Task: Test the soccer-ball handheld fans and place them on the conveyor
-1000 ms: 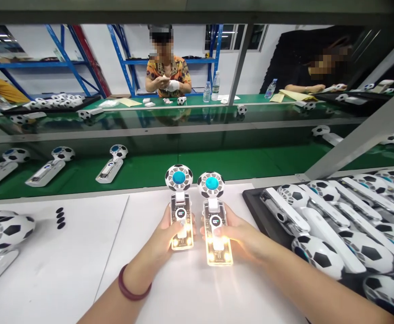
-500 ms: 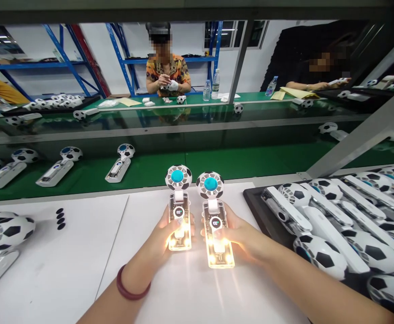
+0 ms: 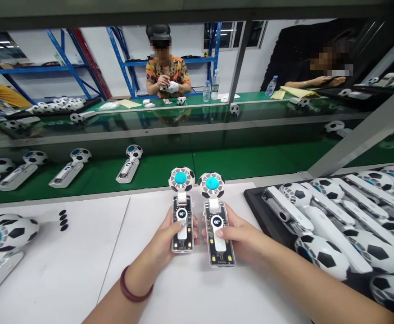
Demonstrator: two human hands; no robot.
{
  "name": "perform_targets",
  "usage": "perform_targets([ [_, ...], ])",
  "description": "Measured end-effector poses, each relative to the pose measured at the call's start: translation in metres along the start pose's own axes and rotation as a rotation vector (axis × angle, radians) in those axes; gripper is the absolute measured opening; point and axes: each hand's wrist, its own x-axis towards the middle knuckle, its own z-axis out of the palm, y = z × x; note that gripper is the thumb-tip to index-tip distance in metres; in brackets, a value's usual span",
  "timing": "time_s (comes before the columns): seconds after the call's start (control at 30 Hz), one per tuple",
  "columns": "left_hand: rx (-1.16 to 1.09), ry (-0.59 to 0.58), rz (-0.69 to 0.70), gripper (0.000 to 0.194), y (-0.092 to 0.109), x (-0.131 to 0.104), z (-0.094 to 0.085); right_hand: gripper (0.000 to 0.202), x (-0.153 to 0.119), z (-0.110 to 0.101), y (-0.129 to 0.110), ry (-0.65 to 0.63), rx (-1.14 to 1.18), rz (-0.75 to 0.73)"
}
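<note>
My left hand (image 3: 165,234) is closed round a handheld fan (image 3: 182,243) with a clear casing and a soccer-ball head with a blue centre. Its thumb lies on the white strip below a round display. A second fan of the same kind (image 3: 221,256) is gripped in my right hand (image 3: 242,234), the thumb on its white strip too. Both displays read 100, and the lamps in both casings are unlit. The two fans are held side by side, heads away from me, above the white worktop (image 3: 183,292).
A black tray (image 3: 255,202) of several soccer-ball fans stands at the right. More fans (image 3: 128,168) lie on the green conveyor belt (image 3: 163,173) ahead. At left are stacked fans (image 3: 11,234) and small black discs (image 3: 63,220). A person (image 3: 168,76) sits across the line.
The bright yellow lights inside both held fans have gone out. Fans on the belt have shifted slightly to the right. My hands have barely moved.
</note>
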Motion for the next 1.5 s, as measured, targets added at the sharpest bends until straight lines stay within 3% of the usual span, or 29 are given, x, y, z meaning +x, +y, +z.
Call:
perform_targets([
  [0.17,-0.045,-0.039,0.000,0.036,0.000,0.002,0.001,0.066,-0.002,-0.001,0.000,-0.011,0.008,0.029],
  [0.4,-0.016,0.026,-0.033,0.027,0.002,0.002,0.002,0.065,-0.002,-0.001,-0.001,-0.005,-0.005,0.028],
  [0.67,-0.009,0.058,-0.035,0.035,0.002,0.001,0.008,0.060,-0.002,0.005,-0.006,-0.019,0.029,0.030],
  [0.9,-0.019,-0.068,-0.038,0.040,0.002,0.001,0.004,0.066,-0.001,-0.002,0.000,-0.036,0.031,0.025],
  [1.5,0.034,-0.105,0.011,0.037,0.000,0.003,0.002,0.061,0.000,-0.006,0.001,0.008,0.028,0.018],
])
